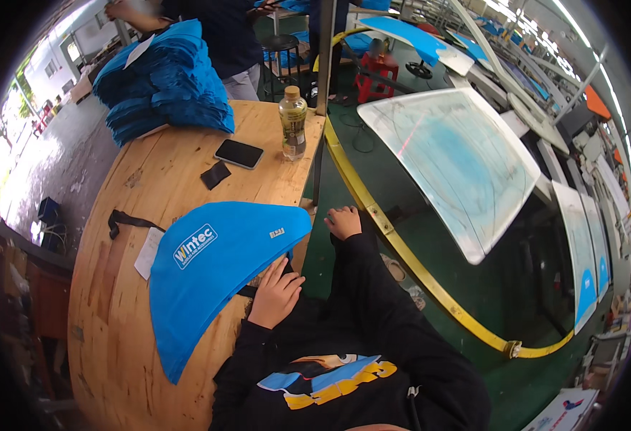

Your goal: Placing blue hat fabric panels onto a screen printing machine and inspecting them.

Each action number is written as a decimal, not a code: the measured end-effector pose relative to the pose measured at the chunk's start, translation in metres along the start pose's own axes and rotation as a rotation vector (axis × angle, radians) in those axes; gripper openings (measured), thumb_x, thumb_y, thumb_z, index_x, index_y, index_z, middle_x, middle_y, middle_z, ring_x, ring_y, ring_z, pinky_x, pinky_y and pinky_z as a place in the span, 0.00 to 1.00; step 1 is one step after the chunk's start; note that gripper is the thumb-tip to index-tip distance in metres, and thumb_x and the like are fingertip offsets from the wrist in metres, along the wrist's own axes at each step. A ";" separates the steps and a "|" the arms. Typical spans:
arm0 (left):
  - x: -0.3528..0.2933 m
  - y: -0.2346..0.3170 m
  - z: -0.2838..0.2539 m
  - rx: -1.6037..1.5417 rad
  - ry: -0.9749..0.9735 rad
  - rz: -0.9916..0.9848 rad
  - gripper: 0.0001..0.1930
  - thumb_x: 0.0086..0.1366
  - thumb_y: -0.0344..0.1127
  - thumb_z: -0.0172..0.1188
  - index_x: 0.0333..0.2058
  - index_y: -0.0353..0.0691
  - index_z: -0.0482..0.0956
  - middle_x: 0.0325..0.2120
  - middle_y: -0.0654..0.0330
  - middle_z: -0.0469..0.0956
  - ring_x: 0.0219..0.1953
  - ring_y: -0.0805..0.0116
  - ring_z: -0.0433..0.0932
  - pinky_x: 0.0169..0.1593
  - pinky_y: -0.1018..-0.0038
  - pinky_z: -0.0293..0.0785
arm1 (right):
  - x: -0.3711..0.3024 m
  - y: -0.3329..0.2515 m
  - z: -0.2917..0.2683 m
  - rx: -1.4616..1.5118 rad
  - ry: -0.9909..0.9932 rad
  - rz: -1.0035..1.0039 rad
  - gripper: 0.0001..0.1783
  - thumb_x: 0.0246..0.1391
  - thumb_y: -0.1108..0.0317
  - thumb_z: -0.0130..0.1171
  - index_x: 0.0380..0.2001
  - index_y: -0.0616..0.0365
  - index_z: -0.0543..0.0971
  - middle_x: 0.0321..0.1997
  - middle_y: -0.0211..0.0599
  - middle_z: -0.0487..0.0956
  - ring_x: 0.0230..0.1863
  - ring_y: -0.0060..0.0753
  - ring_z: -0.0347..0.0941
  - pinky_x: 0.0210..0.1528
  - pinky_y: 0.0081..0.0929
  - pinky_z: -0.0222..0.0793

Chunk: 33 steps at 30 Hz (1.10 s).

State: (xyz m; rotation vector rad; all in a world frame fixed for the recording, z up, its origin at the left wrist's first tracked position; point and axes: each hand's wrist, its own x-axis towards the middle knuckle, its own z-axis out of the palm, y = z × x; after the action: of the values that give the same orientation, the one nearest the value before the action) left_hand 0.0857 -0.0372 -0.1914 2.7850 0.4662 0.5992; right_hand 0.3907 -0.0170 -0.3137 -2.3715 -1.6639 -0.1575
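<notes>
From here I see my left hand (275, 298) at the lower edge of the blue fabric piece (222, 262), beside the desk's (121, 287) right edge; I can't tell whether its fingers grip. My right hand (343, 222), fingers slightly apart, is beyond that edge.

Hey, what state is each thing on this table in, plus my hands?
Blue fabric piece: spread out, print up
Left hand: at the fabric's near edge, grip unclear
Right hand: off the fabric, nothing visibly held
Bottle: upright, capped
Phone: face up, screen dark
Small black item: lying flat
Blue fabric stack: piled unevenly
White paper: partly covered by the fabric piece
</notes>
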 end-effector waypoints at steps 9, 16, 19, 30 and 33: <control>0.038 0.036 0.000 -0.025 0.009 0.044 0.12 0.58 0.31 0.57 0.42 0.44 0.79 0.44 0.62 0.76 0.55 0.61 0.69 0.63 0.54 0.54 | -0.054 -0.023 -0.049 0.505 0.132 -0.085 0.09 0.57 0.60 0.54 0.37 0.50 0.78 0.29 0.32 0.80 0.38 0.37 0.76 0.57 0.42 0.60; 0.140 0.079 0.001 -0.128 0.015 0.236 0.14 0.56 0.29 0.58 0.43 0.45 0.79 0.52 0.57 0.71 0.58 0.53 0.66 0.61 0.55 0.58 | -0.106 0.011 -0.127 0.863 0.560 0.126 0.09 0.54 0.72 0.55 0.38 0.56 0.80 0.31 0.33 0.81 0.35 0.36 0.77 0.43 0.29 0.67; 0.188 0.106 0.016 -0.225 0.054 0.283 0.16 0.55 0.27 0.59 0.44 0.46 0.79 0.55 0.54 0.69 0.60 0.48 0.63 0.60 0.58 0.60 | -0.141 0.047 -0.166 0.893 0.636 0.280 0.09 0.54 0.73 0.55 0.39 0.57 0.80 0.31 0.34 0.82 0.35 0.37 0.77 0.41 0.30 0.67; 0.359 0.132 0.160 -0.260 0.052 0.408 0.26 0.61 0.39 0.55 0.56 0.35 0.66 0.56 0.49 0.66 0.60 0.50 0.63 0.60 0.62 0.61 | -0.281 0.209 -0.265 0.080 0.855 0.895 0.10 0.57 0.73 0.53 0.42 0.58 0.78 0.33 0.38 0.76 0.32 0.34 0.72 0.38 0.28 0.68; 0.394 0.091 0.197 -0.120 0.006 0.323 0.25 0.63 0.42 0.54 0.55 0.34 0.67 0.56 0.45 0.66 0.59 0.47 0.65 0.59 0.62 0.63 | -0.329 0.249 -0.263 -0.328 0.623 1.069 0.15 0.59 0.68 0.51 0.47 0.61 0.75 0.46 0.46 0.74 0.49 0.48 0.69 0.51 0.41 0.64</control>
State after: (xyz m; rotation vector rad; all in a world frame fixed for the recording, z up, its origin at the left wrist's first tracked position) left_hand 0.5347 -0.0145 -0.1975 2.7607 -0.0221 0.6775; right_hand 0.5231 -0.4641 -0.1667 -2.6726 -0.0253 -0.8731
